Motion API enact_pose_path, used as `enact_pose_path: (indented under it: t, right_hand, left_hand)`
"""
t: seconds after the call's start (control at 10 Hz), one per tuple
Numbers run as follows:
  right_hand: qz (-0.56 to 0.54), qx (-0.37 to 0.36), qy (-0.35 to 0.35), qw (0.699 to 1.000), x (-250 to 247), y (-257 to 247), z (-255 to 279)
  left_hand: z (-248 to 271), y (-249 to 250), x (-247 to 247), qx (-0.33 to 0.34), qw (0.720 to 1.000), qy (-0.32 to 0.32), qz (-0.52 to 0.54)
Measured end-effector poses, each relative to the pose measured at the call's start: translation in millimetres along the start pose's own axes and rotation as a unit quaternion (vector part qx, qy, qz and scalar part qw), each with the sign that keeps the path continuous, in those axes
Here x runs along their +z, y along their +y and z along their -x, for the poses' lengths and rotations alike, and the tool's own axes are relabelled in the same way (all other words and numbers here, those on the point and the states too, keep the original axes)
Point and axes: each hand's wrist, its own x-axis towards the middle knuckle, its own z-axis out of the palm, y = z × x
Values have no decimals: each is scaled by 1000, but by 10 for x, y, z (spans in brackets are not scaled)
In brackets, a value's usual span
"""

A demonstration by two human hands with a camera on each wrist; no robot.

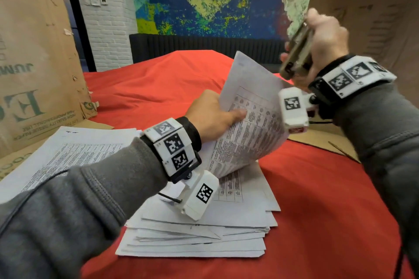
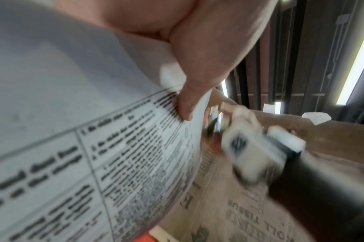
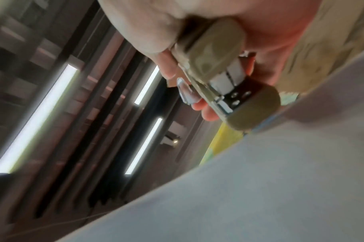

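Observation:
My left hand (image 1: 213, 113) pinches a printed set of sheets (image 1: 247, 115) and holds it lifted and curled above a messy stack of papers (image 1: 204, 233) on the red cloth. In the left wrist view the thumb (image 2: 189, 104) presses on the printed page (image 2: 114, 163). My right hand (image 1: 322, 43) is raised at the upper right and grips a tan stapler (image 1: 297, 52), its front end close to the lifted sheets' upper right corner. The right wrist view shows the stapler (image 3: 222, 73) in my curled fingers above the pale sheet (image 3: 260, 188).
A second pile of printed sheets (image 1: 74, 154) lies at the left. Tall brown cardboard panels stand at the left (image 1: 34, 52) and right (image 1: 374, 7). The table under the red cloth (image 1: 317, 210) ends before a dark radiator (image 1: 204, 47) and a colourful wall.

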Motion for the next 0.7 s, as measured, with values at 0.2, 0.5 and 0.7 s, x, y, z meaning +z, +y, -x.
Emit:
enact_pose_path:
  t: [0.2,0.5,0.7]
  right_hand:
    - [463,139,-134,865,-1066,733,-201]
    - [684,165,-229,673,-3495,2596,-461]
    - [733,93,-253,624,-3145,2838,-750]
  left_hand:
    - [205,145,-1428,-7,992,125,-7]
    - [807,-1219,-2566,-366,890,132,-239]
    - [738,-1945,-2722,-415,841,11,-347]
